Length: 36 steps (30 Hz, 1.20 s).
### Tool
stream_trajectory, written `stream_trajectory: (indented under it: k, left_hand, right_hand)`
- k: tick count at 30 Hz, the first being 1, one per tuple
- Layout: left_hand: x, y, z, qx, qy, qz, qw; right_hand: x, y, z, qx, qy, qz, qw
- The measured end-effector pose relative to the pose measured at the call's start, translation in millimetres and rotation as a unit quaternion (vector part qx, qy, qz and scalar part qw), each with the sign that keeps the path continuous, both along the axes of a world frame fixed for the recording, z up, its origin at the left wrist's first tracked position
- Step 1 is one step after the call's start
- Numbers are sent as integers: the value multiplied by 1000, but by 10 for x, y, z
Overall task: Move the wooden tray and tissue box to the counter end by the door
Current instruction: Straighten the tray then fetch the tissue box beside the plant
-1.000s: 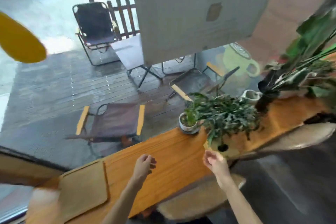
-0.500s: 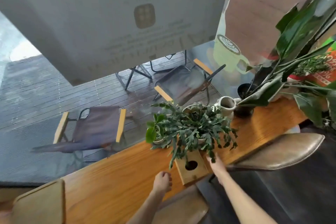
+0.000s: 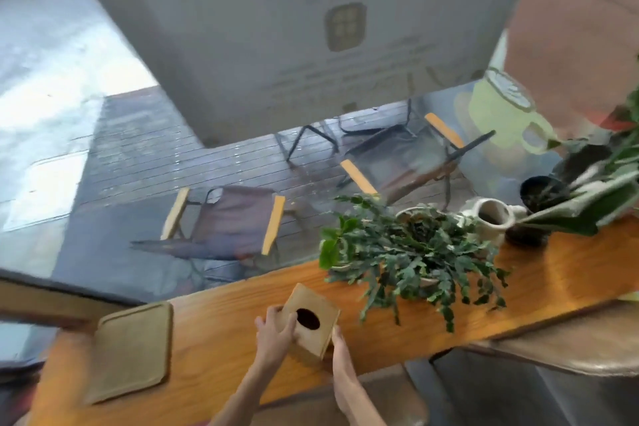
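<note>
A wooden tissue box [image 3: 311, 322] with a dark oval hole in its top is held between both hands over the middle of the wooden counter [image 3: 221, 318]. My left hand [image 3: 275, 330] grips its left side with the thumb on top. My right hand [image 3: 340, 353] presses against its right near edge. The box is tilted and sits left of the trailing plant. The flat wooden tray [image 3: 133, 349] lies on the counter's left end, about a hand's width left of my left hand.
A trailing green plant [image 3: 415, 263] in a pot stands just right of the box, with a small potted plant [image 3: 333, 251], a white jug [image 3: 492, 218] and a dark pot [image 3: 539, 190] further right. Brown stools [image 3: 567, 354] sit below the counter edge. Behind is a window.
Both hands closed on the tissue box by the plant and carried it left along the counter toward the tray. The view swung left, so the tray shows more fully.
</note>
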State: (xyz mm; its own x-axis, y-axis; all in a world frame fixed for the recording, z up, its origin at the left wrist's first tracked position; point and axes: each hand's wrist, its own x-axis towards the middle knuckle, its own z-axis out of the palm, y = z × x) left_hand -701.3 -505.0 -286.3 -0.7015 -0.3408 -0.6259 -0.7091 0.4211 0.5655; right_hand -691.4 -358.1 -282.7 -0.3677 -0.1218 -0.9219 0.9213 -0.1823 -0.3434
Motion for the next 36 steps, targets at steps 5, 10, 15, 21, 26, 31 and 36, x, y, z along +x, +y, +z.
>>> stream_trajectory:
  k: [5, 10, 15, 21, 26, 31, 36]
  left_hand:
    - [328, -927, 562, -59, 163, 94, 980]
    - [958, -2037, 1056, -48, 289, 236, 927]
    - [1971, -3058, 1261, 22, 339, 365, 867]
    - [3005, -3980, 1432, 80, 335, 394, 852]
    - [3540, -4558, 1596, 94, 348, 380, 852]
    - [3474, -5088, 1502, 128, 370, 389, 834]
    - [3135, -5338, 1132, 226, 242, 333, 883]
  right_hand:
    - [194, -1042, 217, -87, 40, 16, 995]
    - [621, -2105, 718, -183, 51, 88, 978]
    - [1142, -2832, 908, -194, 125, 256, 939]
    - [1565, -3739, 1058, -111, 254, 339, 899]
    - [1952, -4573, 1290, -124, 296, 498, 805]
    - [2064, -5028, 1257, -108, 284, 489, 817]
    - [1905, -5248, 914, -51, 265, 382, 884]
